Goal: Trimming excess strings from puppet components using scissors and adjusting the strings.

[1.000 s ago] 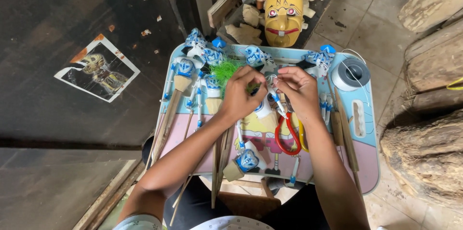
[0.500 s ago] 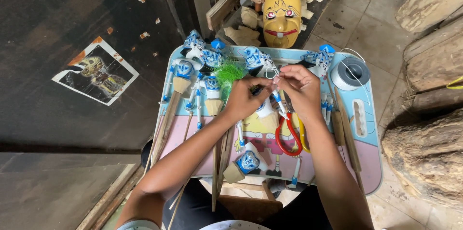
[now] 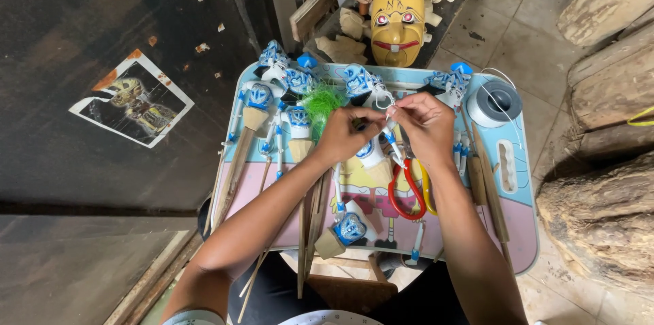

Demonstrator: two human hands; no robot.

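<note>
Pinching together above a small folding table (image 3: 518, 229), both hands work at a blue-and-white rod puppet (image 3: 373, 151) whose painted head (image 3: 357, 81) lies toward the far edge. The left hand (image 3: 347, 135) has drifted a little toward the person since a second ago, its fingers curled and its thumb and forefinger closed on something small at the puppet's shoulder; what exactly sits between them is too small to tell. The right hand (image 3: 426, 124) has stayed almost where it was, fingertips drawn tight on a thin pale thread near the puppet's arm, the other fingers half folded. With the hands closing in and barely travelling, this looks like fine tying or threading rather than lifting, and the puppet remains flat on the table beneath them.

Just under the right wrist lie red-handled scissors (image 3: 407, 192) beside a yellow loop, untouched. A tuft of green fibre (image 3: 320, 101) sits just left of the left hand. More blue puppets (image 3: 259, 97) on wooden rods fan out along the table's left side, and another puppet head (image 3: 349, 228) rests near the front edge. A grey spool of thread (image 3: 496, 101) stands at the far right corner. Beyond the table, a yellow carved mask (image 3: 396, 25) leans among unpainted wooden pieces; rough logs (image 3: 599, 216) lie to the right.
</note>
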